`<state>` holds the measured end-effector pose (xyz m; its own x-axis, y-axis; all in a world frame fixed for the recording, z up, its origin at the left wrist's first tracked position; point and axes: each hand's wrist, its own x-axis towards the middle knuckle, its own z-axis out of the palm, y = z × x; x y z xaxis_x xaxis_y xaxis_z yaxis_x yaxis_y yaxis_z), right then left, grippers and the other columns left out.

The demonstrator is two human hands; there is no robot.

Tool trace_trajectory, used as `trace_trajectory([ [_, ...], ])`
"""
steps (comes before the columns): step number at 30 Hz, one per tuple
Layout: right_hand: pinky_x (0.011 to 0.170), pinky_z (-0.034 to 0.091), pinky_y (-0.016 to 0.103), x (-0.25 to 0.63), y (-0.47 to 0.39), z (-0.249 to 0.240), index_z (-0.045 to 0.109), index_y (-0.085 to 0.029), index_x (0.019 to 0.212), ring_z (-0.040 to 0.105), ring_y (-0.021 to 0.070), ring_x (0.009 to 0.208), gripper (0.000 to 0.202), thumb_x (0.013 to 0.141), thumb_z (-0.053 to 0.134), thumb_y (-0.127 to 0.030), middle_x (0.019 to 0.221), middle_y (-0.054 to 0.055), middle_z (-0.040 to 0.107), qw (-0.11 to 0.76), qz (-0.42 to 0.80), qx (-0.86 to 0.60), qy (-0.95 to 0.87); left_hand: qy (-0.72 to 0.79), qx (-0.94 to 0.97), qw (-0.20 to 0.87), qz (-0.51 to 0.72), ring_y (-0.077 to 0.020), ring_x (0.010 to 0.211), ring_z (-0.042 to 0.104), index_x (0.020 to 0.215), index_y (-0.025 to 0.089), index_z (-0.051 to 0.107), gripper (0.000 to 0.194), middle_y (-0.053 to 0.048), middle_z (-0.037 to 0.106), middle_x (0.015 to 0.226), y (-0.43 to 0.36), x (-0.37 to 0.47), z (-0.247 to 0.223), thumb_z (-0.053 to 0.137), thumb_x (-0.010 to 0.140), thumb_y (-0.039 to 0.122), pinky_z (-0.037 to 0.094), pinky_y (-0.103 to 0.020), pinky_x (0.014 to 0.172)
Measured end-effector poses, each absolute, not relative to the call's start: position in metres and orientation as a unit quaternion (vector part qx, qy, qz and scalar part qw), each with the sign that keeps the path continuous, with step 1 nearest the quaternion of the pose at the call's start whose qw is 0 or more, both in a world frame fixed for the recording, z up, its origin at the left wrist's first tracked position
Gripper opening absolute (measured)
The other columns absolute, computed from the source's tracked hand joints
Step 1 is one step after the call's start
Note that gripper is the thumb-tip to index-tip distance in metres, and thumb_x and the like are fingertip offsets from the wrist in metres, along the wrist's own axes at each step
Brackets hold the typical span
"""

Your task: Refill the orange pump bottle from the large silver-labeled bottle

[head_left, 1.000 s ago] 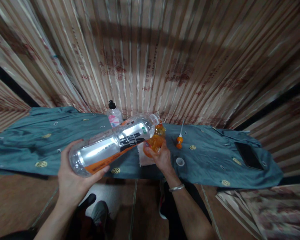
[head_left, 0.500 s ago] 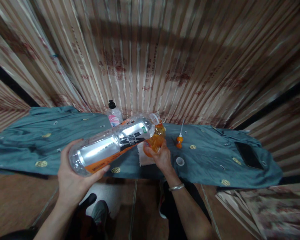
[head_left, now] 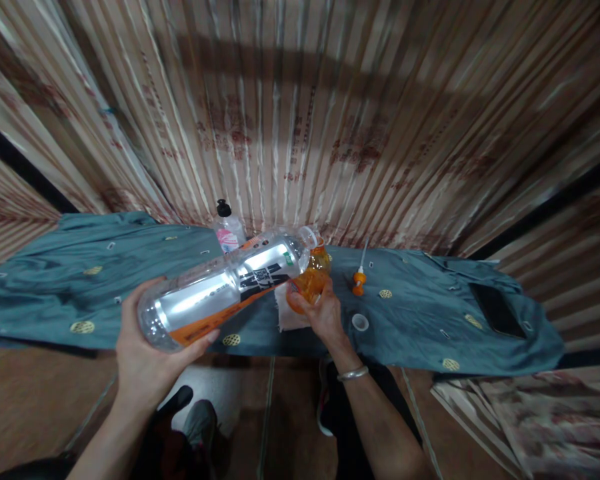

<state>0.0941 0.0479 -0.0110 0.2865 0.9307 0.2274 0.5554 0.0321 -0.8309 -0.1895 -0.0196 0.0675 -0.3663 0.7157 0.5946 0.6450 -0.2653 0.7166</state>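
Note:
My left hand [head_left: 147,347] is closed around the base end of a large clear drink bottle [head_left: 220,293] with a silver and orange label. The bottle is tilted, its uncapped mouth at the upper right, over the top of an orange see-through bottle [head_left: 314,283]. Whether the two mouths touch, I cannot tell. My right hand [head_left: 326,313], with a bangle at the wrist, grips the orange bottle from its right side. A pale cloth or tissue [head_left: 291,317] lies beneath it. An orange pump head [head_left: 359,283] with a pale tube and a white cap [head_left: 360,323] lie to the right.
A clear pump bottle [head_left: 229,230] with a black top and pink label stands behind the drink bottle. Towards the right end of the green-cloth table [head_left: 410,320] lies a black phone [head_left: 498,311]. A striped curtain [head_left: 290,120] hangs close behind.
Almost nothing differs. Both hands and both bottles keep nearly the same positions and tilt.

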Motion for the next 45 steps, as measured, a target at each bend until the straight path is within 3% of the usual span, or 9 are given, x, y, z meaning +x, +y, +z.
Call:
trace_trajectory([
  [14, 0.092, 0.065, 0.048, 0.0942, 0.0481, -0.0115, 0.06, -0.018, 0.13, 0.081, 0.0355, 0.105, 0.063, 0.079, 0.08, -0.049, 0.114, 0.014, 0.083, 0.442, 0.205, -0.67, -0.56, 0.608, 0.562, 0.034, 0.56, -0.0433, 0.112, 0.076, 0.132, 0.015, 0.065, 0.113, -0.021, 0.075, 0.126, -0.0193, -0.1881, 0.0685, 0.089, 0.046, 0.085, 0.061, -0.066, 0.1],
  [22, 0.094, 0.064, 0.047, 0.0943, 0.0478, -0.0112, 0.06, -0.019, 0.129, 0.08, 0.0342, 0.107, 0.06, 0.081, 0.079, -0.05, 0.115, 0.014, 0.083, 0.442, 0.214, -0.667, -0.561, 0.601, 0.564, 0.034, 0.565, -0.0374, 0.111, 0.077, 0.131, 0.021, 0.066, 0.107, -0.014, 0.076, 0.125, -0.0194, -0.1885, 0.068, 0.089, 0.047, 0.083, 0.062, -0.058, 0.1],
  [39, 0.093, 0.065, 0.045, 0.0934, 0.0471, -0.0077, 0.058, -0.019, 0.133, 0.081, 0.0341, 0.107, 0.064, 0.08, 0.081, -0.046, 0.118, 0.014, 0.083, 0.447, 0.218, -0.663, -0.559, 0.608, 0.558, 0.042, 0.563, -0.0418, 0.116, 0.075, 0.132, 0.016, 0.065, 0.113, -0.02, 0.075, 0.129, -0.019, -0.1878, 0.0699, 0.09, 0.044, 0.082, 0.059, -0.063, 0.104],
  [45, 0.094, 0.065, 0.043, 0.0919, 0.0464, -0.0057, 0.06, -0.019, 0.131, 0.081, 0.0324, 0.107, 0.061, 0.08, 0.082, -0.044, 0.117, 0.013, 0.083, 0.448, 0.215, -0.665, -0.557, 0.597, 0.575, 0.024, 0.559, -0.0434, 0.113, 0.076, 0.134, 0.012, 0.064, 0.114, -0.024, 0.074, 0.127, -0.0176, -0.1879, 0.0681, 0.087, 0.05, 0.086, 0.06, -0.068, 0.1],
])
